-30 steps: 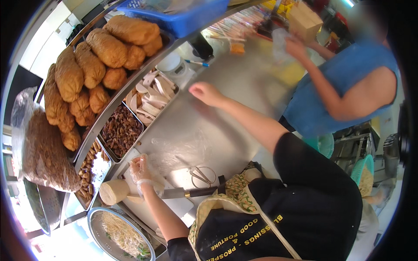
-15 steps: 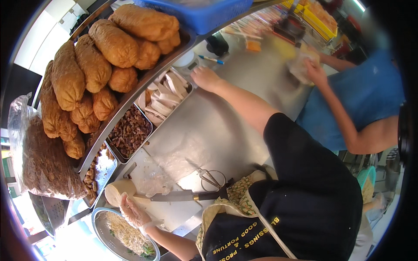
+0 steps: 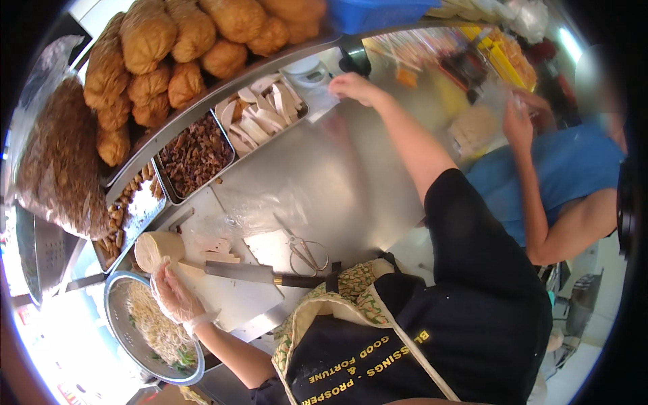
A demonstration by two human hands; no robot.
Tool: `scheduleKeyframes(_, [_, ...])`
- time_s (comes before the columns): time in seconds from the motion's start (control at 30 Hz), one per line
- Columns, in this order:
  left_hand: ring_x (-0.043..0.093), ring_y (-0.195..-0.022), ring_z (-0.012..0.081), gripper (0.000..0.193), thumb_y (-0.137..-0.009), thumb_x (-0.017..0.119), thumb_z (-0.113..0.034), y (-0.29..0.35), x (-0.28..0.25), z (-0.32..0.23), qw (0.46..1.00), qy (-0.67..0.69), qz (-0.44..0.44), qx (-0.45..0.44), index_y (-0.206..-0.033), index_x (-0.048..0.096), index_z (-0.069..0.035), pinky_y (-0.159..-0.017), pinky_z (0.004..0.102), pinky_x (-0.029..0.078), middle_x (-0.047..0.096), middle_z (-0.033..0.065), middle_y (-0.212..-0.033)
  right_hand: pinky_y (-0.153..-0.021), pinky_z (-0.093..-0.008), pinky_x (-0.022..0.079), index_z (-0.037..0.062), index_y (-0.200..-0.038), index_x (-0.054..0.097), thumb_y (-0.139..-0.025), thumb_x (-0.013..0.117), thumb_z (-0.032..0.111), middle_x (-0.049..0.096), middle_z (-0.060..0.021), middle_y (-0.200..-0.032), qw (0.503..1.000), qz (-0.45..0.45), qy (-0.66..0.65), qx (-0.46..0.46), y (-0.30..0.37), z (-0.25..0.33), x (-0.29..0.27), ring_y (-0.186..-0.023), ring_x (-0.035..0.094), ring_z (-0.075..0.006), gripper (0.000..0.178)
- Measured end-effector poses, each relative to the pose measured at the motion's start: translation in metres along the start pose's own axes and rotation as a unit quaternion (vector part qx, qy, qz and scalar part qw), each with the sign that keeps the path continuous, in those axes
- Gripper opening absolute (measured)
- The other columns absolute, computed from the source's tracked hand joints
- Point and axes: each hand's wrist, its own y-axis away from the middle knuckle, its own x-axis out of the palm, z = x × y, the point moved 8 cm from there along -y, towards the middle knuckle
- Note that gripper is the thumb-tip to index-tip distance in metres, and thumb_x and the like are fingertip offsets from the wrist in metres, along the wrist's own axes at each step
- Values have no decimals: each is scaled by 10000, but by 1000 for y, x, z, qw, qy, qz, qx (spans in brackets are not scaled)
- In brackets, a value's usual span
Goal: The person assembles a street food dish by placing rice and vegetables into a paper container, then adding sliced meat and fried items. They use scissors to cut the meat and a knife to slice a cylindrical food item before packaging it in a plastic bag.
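Observation:
My left hand (image 3: 177, 293), in a clear plastic glove, has its fingers loosely stretched out. Its fingertips are by the cut end of a thick pale sausage roll (image 3: 162, 248), which lies on a white cutting board (image 3: 233, 297). Pale slices (image 3: 219, 251) rest on the board behind a long knife (image 3: 239, 271) with a dark handle. My bare right hand (image 3: 354, 89) is stretched to the far side of the counter, fingers pinched on a clear plastic bag (image 3: 322, 101) in front of a small white scale (image 3: 307, 71). What the bag contains is unclear.
Scissors (image 3: 307, 256) lie near my apron. A colander of bean sprouts (image 3: 108, 317) stands left of my forearm. Metal trays hold pale strips (image 3: 263, 118) and dark chopped meat (image 3: 196, 148). Brown rolls (image 3: 148, 40) are stacked behind. At right, a co-worker in blue (image 3: 547, 175) handles a bag.
My right hand has lifted slightly, with clear plastic now visible in its fingers. Slices formerly under plastic on the board are uncovered. My view has shifted, and the co-worker's hands have moved.

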Motion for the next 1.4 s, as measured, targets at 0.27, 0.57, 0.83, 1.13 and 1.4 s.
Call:
scheduleKeyframes(0.27, [612,-1039,284,134,-991,584,-103,28,31,-45,994,49,52,80,-1059,692,-63,-904,403,503,670,113,-1064,-880,-350,489,89,-863,694,-803,737,172,626,-68,-979,948,77,220,-215,84,11,45,-1010,611,-242,111])
scheduleKeyframes(0.57, [613,-738,232,396,-893,706,-138,76,121,-78,957,77,261,104,-1281,627,-114,-757,369,525,632,144,-1186,-931,-390,488,73,-902,633,-832,657,151,599,-91,-1136,966,96,41,-235,228,85,178,-1071,586,-271,107])
scheduleKeyframes(0.83, [513,-694,86,773,-778,839,-190,49,106,-124,880,304,358,78,-1468,492,-181,-674,301,483,600,84,-1237,-1023,-452,474,62,-902,551,-862,500,120,649,-147,-1180,811,279,-509,-66,295,151,150,-1115,620,-278,87])
scheduleKeyframes(1.13, [556,-764,102,181,-898,723,-236,47,101,-158,817,217,525,96,-939,651,-75,-709,296,475,661,18,-928,-949,-443,526,15,-1033,621,-968,557,231,673,-133,-1195,926,237,-290,-39,295,182,123,-1094,651,-251,235])
scheduleKeyframes(1.4, [507,-726,72,135,-932,687,-187,30,88,-145,916,146,350,132,-986,634,-76,-668,280,457,612,-23,-889,-678,-372,490,17,-909,653,-980,642,220,685,-123,-850,963,105,213,-127,297,209,145,-757,637,-285,215])
